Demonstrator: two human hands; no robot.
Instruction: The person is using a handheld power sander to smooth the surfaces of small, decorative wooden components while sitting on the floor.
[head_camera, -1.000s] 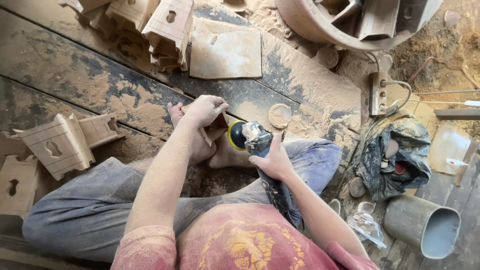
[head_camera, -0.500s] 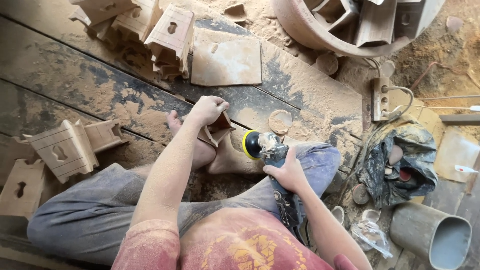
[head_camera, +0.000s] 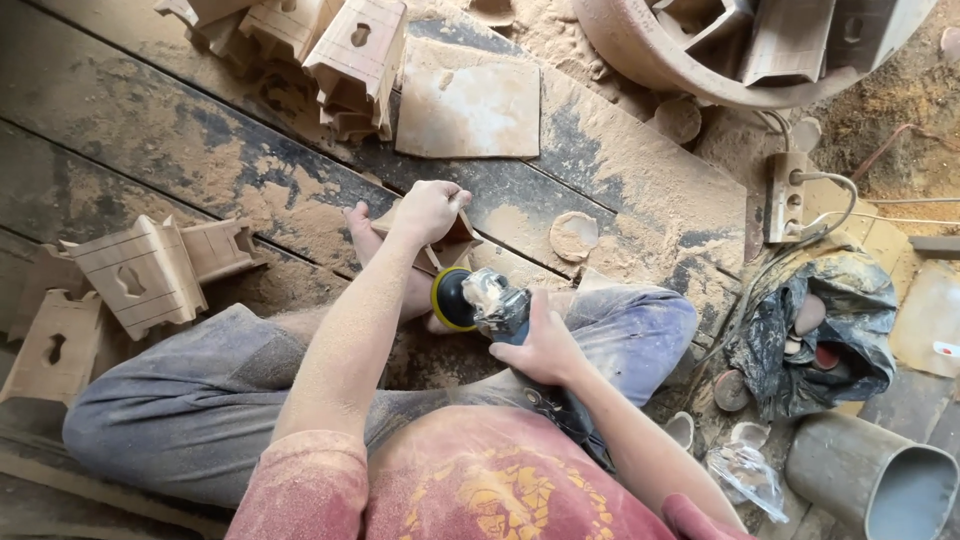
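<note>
I sit on a dusty wooden floor with my legs folded. My left hand (head_camera: 428, 210) grips a small carved wooden piece (head_camera: 452, 236) and holds it down near my bare foot (head_camera: 365, 232). My right hand (head_camera: 535, 345) is wrapped around a handheld power sander (head_camera: 490, 303) with a round yellow-edged disc. The disc sits just below the wooden piece, close to it; whether it touches is not clear.
Several carved wooden blocks lie at the left (head_camera: 145, 272) and at the top (head_camera: 350, 55). A flat square board (head_camera: 470, 108) lies ahead. A large round tub (head_camera: 700, 60) holds more pieces. A power strip (head_camera: 788, 195), a dark bag (head_camera: 815, 330) and a grey pipe (head_camera: 880, 475) stand right.
The sander has drawn back a little toward my body and to the right, away from the wooden piece. My left hand keeps its hold on the piece.
</note>
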